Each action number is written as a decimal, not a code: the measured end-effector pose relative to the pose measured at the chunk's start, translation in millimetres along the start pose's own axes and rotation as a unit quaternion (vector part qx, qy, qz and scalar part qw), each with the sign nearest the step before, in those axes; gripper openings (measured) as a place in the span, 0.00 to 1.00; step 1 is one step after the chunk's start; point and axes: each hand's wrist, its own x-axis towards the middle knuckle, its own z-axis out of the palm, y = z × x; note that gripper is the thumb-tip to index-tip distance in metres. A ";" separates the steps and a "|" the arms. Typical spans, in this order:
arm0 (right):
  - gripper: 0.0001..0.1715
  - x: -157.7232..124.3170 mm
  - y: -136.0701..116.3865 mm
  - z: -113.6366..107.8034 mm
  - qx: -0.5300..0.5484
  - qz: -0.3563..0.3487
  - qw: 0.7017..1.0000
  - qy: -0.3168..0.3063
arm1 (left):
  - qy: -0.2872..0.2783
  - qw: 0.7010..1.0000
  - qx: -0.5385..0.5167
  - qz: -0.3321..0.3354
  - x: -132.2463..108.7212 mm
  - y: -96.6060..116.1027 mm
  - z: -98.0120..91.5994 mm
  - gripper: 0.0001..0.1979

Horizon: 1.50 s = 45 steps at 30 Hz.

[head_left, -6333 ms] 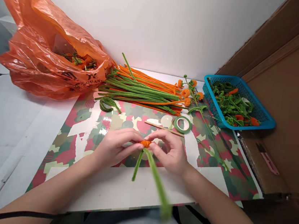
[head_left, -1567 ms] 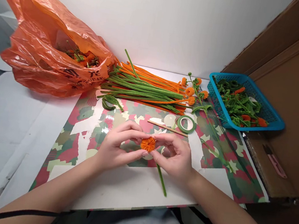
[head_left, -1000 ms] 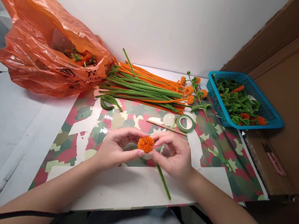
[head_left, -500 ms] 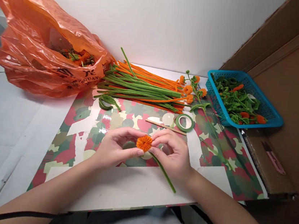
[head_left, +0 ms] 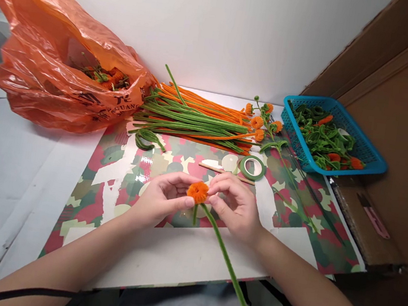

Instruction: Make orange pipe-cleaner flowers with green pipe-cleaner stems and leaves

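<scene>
An orange pipe-cleaner flower (head_left: 197, 192) is held between both my hands above the near part of the table. My left hand (head_left: 165, 197) pinches it from the left between thumb and fingers. From the right, the fingertips of my right hand (head_left: 237, 204) grip its edge. A long green pipe cleaner (head_left: 226, 257) hangs from beneath the flower toward my lap, beside a short green end. Just beyond my hands lie a thin wooden stick (head_left: 226, 173) and a roll of green floral tape (head_left: 252, 168).
Orange and green pipe cleaners (head_left: 197, 117) lie bundled at the back. At left stands an orange plastic bag (head_left: 68, 72); at right, a blue basket (head_left: 369, 166) of green and orange pieces. Finished flowers (head_left: 257, 123) rest near the basket. A pink-handled cutter (head_left: 376, 221) lies on cardboard.
The flower has tipped so its face points more upward. Its green stem now shows longer, reaching further down toward my lap, and a short green end has come into sight.
</scene>
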 end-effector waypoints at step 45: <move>0.08 0.8 -2.2 -0.8 -0.184 -0.166 0.969 0.024 | -0.010 0.988 0.154 0.025 -5.8 8.7 -0.8 0.13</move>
